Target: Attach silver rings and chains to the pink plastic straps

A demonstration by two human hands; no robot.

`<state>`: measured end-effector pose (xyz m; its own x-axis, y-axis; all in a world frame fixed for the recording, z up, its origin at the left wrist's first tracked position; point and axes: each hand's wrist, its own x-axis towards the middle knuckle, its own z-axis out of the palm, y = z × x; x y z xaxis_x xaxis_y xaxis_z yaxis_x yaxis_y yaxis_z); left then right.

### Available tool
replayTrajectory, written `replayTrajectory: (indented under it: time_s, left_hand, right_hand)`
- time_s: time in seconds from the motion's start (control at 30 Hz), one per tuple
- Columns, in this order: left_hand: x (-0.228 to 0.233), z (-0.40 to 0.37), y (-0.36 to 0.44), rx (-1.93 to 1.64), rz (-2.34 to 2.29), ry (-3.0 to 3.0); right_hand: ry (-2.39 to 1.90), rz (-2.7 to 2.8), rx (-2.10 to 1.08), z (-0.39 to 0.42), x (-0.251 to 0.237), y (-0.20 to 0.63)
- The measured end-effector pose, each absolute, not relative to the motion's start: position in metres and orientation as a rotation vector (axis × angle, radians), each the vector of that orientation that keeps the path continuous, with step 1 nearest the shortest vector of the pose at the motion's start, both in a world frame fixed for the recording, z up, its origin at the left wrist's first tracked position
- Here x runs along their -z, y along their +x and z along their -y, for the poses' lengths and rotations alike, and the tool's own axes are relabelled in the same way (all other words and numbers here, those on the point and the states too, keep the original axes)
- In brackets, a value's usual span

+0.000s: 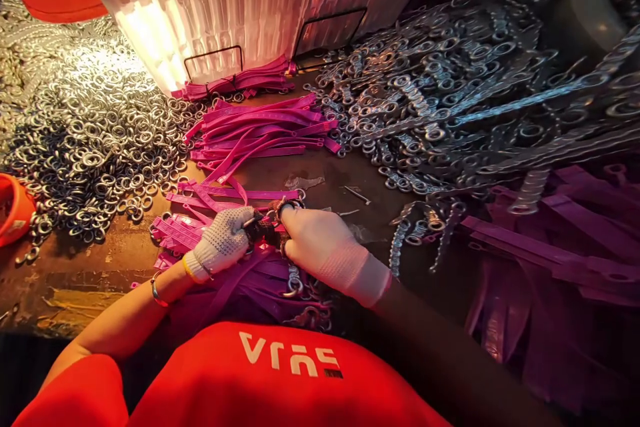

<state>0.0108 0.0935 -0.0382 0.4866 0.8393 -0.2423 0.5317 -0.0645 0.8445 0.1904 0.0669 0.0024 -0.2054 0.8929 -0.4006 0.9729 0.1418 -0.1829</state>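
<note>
Two gloved hands meet at the middle of the bench: the left hand [223, 240] is closed on a dark tool [261, 232], and the right hand [316, 240] pinches a metal ring [289, 205] at the tool's tip; both rest over a pink strap [235, 193]. To the left lies one heap of loose rings [95, 140] (far too many to count); one heap of chains [450, 100] fills the right; a dozen or so straps [265, 130] lie between.

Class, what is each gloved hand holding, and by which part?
Both the left hand and right hand pinch a small metal ring-and-chain piece between them; exact grip points are hidden.
</note>
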Motion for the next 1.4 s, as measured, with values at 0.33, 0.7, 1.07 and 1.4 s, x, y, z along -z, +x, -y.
replayTrajectory:
  time_s: [0.33,0.7,1.07,1.4]
  left_hand:
    - [0.031,-0.092,0.017,-0.296,-1.087,1.991]
    - [-0.038,-0.127,-0.064,-0.282,-1.278,1.777]
    - [-0.005,-0.100,0.016,-0.304,-0.961,1.001]
    - [0.026,-0.122,0.048,-0.312,-0.808,0.860]
  right_hand:
    - [1.501,-2.516,0.472,-0.062,0.015,0.196]
    - [1.671,-2.467,0.704,-0.045,-0.004,0.252]
    - [2.636,-1.952,-0.172,-0.154,0.066,0.346]
    - [2.108,-2.248,-0.225,-0.186,0.047,0.376]
